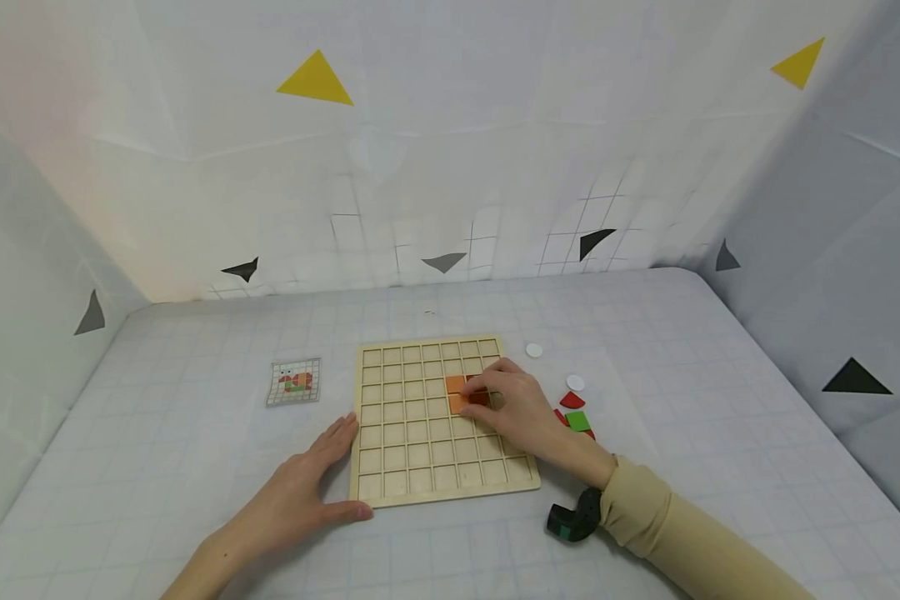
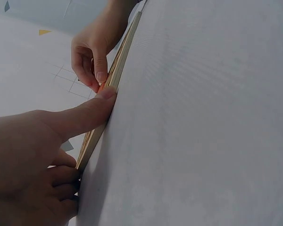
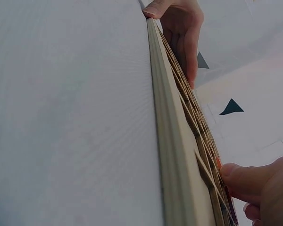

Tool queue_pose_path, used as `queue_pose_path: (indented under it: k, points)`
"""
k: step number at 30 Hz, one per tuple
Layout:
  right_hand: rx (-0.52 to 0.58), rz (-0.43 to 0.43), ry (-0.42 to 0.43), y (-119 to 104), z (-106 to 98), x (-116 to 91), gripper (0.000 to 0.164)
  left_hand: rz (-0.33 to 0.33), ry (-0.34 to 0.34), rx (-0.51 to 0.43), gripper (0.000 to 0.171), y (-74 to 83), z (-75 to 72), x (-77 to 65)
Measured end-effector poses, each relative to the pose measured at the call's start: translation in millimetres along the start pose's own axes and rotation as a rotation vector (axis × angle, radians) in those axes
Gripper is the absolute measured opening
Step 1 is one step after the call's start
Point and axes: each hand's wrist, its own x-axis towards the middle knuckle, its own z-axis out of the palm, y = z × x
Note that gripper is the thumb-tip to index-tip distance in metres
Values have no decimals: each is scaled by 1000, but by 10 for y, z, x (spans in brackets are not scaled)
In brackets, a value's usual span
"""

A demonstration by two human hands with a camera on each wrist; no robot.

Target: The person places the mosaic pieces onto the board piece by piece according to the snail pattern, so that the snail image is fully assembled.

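Note:
A wooden grid board [image 1: 407, 456] lies flat, with two orange square tiles [image 1: 455, 384] and dark red pieces [image 1: 479, 399] in its cells right of the middle. My right hand [image 1: 521, 408] reaches over the board's right side. Its thumb and index finger pinch the nearer orange tile [image 1: 457, 404] at its cell; the fingertips cover part of it. My left hand [image 1: 300, 496] rests at the board's left edge, fingers extended along the side and thumb at the near corner. In the left wrist view, that thumb [image 2: 92, 110] lies against the board's edge.
Right of the board lie two white discs [image 1: 575, 382], a red quarter piece [image 1: 572, 401], a green square [image 1: 578, 421] and more red pieces partly behind the right wrist. A small pattern card [image 1: 294, 382] lies left of the board. A black device [image 1: 574, 517] sits at the right wrist.

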Motion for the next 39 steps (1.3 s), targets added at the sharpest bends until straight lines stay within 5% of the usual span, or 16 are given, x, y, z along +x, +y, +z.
queue_pose_path:
  k: [25,31,39]
  points:
    - [42,-23,13,-28,-17,-3,22,1,6,-2,110,2,7,8]
    - [56,7,72,1,-284,29,20,22,16,-9,109,-8,24,19]
    - [22,193,85,183,-676,-80,19,12,11,-3,109,-10,16,9]
